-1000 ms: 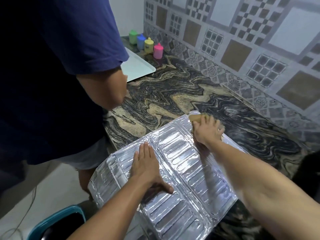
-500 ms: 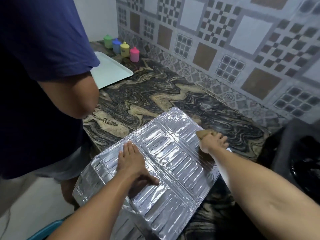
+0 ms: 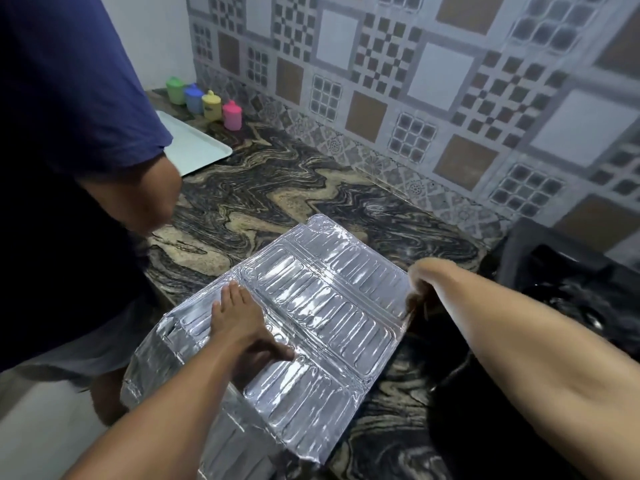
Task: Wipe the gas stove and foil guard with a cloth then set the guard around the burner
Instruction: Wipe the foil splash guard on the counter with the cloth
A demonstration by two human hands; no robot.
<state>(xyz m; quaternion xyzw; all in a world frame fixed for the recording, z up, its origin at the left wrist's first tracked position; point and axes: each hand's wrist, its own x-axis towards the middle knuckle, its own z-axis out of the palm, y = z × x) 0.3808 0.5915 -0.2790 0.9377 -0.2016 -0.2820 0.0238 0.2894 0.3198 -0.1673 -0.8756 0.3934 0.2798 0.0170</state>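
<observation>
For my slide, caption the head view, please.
Left hand flat on foil guard, right hand at its edge.

Free table at frame centre, blocked left, right and bottom.

Bare marbled table runs open from centre to the tiled wall at top, no objects on that strip. Foil guard covers lower centre, hanging over the table's near edge; left hand flat on it, right hand at its right edge, wrist bent down, fingers hidden. Second person fills left side, elbow over the table's left part. White tray and four coloured cups crowd upper-left corner by the wall. Black stove blocks right side, just beside the guard.
</observation>
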